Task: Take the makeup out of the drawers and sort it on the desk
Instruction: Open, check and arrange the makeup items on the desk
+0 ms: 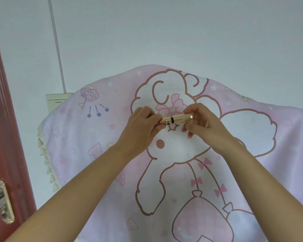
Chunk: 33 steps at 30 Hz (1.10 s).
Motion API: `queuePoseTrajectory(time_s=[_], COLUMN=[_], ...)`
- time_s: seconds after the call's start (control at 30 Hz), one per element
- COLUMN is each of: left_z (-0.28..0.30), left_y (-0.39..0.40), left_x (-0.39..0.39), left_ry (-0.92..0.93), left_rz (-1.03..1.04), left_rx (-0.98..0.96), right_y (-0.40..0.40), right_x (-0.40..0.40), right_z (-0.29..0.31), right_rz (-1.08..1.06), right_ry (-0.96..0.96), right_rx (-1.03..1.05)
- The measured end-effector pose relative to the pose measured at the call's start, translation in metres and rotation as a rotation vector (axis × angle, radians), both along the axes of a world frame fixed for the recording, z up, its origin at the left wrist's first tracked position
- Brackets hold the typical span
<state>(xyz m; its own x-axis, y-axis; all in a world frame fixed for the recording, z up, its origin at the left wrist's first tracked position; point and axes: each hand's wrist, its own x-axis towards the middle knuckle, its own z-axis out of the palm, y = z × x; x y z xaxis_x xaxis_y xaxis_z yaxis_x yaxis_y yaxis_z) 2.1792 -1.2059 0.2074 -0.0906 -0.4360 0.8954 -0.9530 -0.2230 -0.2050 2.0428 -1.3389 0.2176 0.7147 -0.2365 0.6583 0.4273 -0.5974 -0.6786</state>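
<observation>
While both hands hold it level above the cloth [94, 154], keep the gold tube [177, 118] steady; left hand [143, 126] pinching at nine o'clock, right hand [202, 122] at three; lower flat onto the desk.

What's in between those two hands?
A gold makeup tube spans the gap in the head view; the left hand and right hand each grip one end.

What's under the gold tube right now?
Beneath the gold tube, held by the left hand and right hand, lies the pink cartoon cloth. Whatever the cloth covers is hidden; no drawers are visible.
</observation>
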Motion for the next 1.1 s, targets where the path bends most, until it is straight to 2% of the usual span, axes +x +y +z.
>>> queuePoseTrajectory(time_s=[0.1, 0.23, 0.37, 0.47, 0.53, 0.63, 0.8, 0.93, 1.1], left_z=[-0.002, -0.005, -0.002, 0.002, 0.001, -0.003, -0.007, -0.012, -0.042], left_y=[-0.001, 0.0, 0.006, 0.01, 0.011, 0.011, 0.014, 0.012, 0.018], left_x=[0.002, 0.005, 0.006, 0.003, 0.002, 0.002, 0.002, 0.002, 0.003], left_ry=[0.012, 0.025, 0.051, 0.073, 0.085, 0.076, 0.097, 0.059, 0.179], left_rz=[0.001, 0.007, 0.008, 0.011, 0.019, 0.03, 0.044, 0.046, 0.037], left_rx=[0.003, 0.051, 0.079, 0.087, 0.105, 0.145, 0.157, 0.143, 0.249], right_y=[0.005, 0.004, 0.001, 0.001, 0.004, 0.003, 0.002, 0.005, 0.003], right_x=[0.003, 0.007, 0.005, 0.006, 0.007, 0.008, 0.007, 0.01, 0.015], right_z=[0.001, -0.001, -0.002, 0.0, 0.0, -0.003, -0.008, -0.014, -0.044], right_rz=[-0.027, -0.176, -0.012, 0.061, 0.044, -0.071, 0.059, 0.011, 0.034], right_ry=[0.087, 0.062, -0.014, 0.049, 0.089, 0.066, 0.019, 0.057, 0.118], right_rx=[0.004, -0.161, -0.138, -0.058, -0.02, -0.07, -0.067, -0.023, -0.033])
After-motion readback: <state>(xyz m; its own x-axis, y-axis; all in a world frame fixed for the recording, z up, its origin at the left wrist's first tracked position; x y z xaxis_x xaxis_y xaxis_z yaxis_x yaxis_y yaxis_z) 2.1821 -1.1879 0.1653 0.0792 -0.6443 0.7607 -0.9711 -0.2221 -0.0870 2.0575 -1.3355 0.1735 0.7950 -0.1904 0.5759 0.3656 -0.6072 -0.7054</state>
